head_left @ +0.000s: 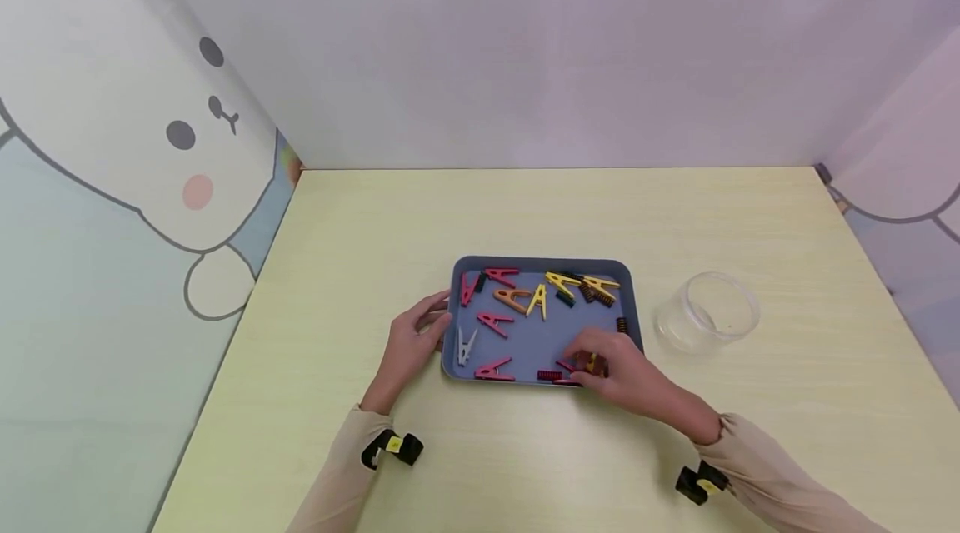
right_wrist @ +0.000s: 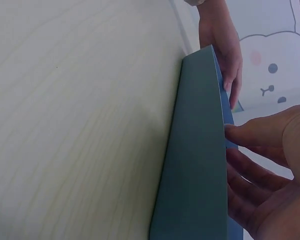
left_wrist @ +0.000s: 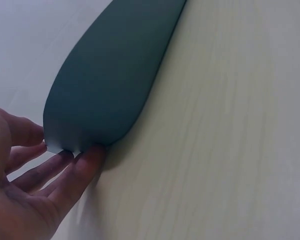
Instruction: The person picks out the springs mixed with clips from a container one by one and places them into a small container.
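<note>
A blue-grey tray (head_left: 525,341) holds several small A-shaped plastic spring clips: red clips (head_left: 494,322), yellow clips (head_left: 537,301), an orange clip (head_left: 512,297) and a white clip (head_left: 465,346). Small ribbed pieces, dark (head_left: 622,325) and red (head_left: 550,376), lie among them. At the tray's left end, my left hand (head_left: 415,339) grips it, thumb by the rim and fingers against the outer wall (left_wrist: 95,90). My right hand (head_left: 611,366) reaches over the near right rim with bent fingers. Red and yellow plastic shows by its fingertips; whether it pinches any is hidden.
To the right of the tray stands a round clear plastic container (head_left: 707,312). Both stand on a pale wooden table (head_left: 375,225). A plain wall (head_left: 555,58) rises behind it, with cartoon-printed walls (head_left: 112,291) on either side.
</note>
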`<state>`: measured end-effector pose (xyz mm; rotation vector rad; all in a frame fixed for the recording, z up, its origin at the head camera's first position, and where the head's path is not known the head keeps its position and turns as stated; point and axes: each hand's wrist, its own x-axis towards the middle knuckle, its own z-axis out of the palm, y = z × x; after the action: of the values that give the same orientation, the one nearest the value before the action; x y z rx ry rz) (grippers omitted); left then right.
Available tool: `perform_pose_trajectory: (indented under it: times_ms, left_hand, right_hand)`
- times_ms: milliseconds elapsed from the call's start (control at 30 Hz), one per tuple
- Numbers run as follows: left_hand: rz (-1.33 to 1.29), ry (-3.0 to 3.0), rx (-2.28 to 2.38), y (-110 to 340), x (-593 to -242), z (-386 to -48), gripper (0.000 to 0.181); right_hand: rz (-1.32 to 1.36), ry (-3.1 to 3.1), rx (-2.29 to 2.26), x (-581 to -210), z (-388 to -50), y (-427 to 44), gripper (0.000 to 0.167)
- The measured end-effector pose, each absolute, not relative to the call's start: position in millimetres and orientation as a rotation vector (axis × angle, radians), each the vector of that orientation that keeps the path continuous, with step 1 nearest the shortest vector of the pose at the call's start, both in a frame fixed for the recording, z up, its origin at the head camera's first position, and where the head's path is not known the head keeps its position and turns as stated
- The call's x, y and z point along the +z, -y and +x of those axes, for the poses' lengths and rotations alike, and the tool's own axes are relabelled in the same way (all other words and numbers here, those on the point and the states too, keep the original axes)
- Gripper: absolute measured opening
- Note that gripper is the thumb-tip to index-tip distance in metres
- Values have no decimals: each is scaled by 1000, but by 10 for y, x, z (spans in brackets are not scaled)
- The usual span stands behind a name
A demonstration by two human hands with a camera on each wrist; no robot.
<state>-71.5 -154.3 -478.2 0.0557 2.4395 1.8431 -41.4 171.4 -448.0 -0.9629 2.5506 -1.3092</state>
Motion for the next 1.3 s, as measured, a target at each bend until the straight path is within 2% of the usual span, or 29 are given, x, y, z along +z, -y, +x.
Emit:
perform_pose_trajectory:
  times_ms: [367,733,1300]
  left_hand:
    - [49,-2401,1881,1545,-4767,-709,35]
    - [32,-2419,1860,1532,-4762,-708,35]
    - [31,-2408,1871,1533,-4776,-709,35]
  right_hand:
    - [-1055,-2596,-1202,-4512,-449,-1597,17]
    - [-912,-2525,-1106,-4486,-513,-1491,10]
    - [-1041,-2542,-789,-4394,-590,-1278,12]
